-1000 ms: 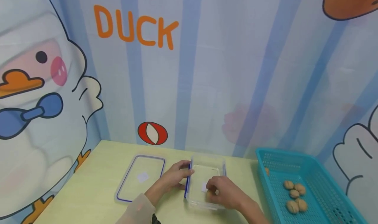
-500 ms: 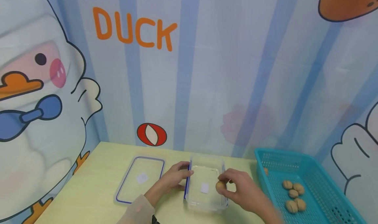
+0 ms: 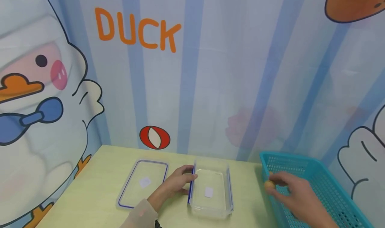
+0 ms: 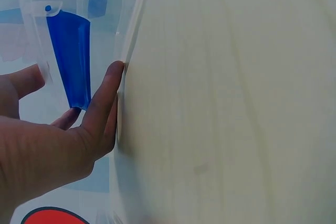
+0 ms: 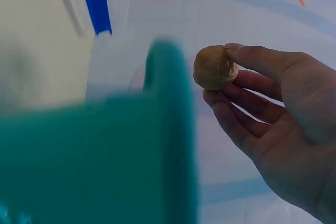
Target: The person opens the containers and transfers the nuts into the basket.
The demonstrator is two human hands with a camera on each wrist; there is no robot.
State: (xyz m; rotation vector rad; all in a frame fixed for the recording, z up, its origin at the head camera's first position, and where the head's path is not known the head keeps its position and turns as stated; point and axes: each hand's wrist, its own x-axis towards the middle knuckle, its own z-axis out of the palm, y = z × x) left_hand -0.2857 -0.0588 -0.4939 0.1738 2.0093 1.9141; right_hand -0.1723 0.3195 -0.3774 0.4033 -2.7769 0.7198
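My left hand (image 3: 180, 179) grips the left side of a clear plastic food container (image 3: 210, 178), its thumb over the rim and its other fingers along the outside. In the left wrist view the hand (image 4: 63, 135) is around a blue locking flap (image 4: 72, 59) of that container. Only a small white label (image 3: 209, 192) shows inside the container. My right hand (image 3: 300, 193) pinches a walnut (image 3: 269, 185) between thumb and fingertips, over the left rim of a turquoise basket (image 3: 296, 156). The right wrist view shows the walnut (image 5: 214, 68) at the fingertips.
A clear lid (image 3: 150, 169) with a blue seal lies on the pale yellow table (image 3: 99, 188), left of the container. The basket stands at the right, and the right hand covers part of its inside. A curtain with duck drawings (image 3: 210, 87) rises behind the table.
My right hand has lifted the walnut out of the container and carried it right to the basket. Several walnuts in the basket are now hidden behind it. My left hand has stayed on the container.
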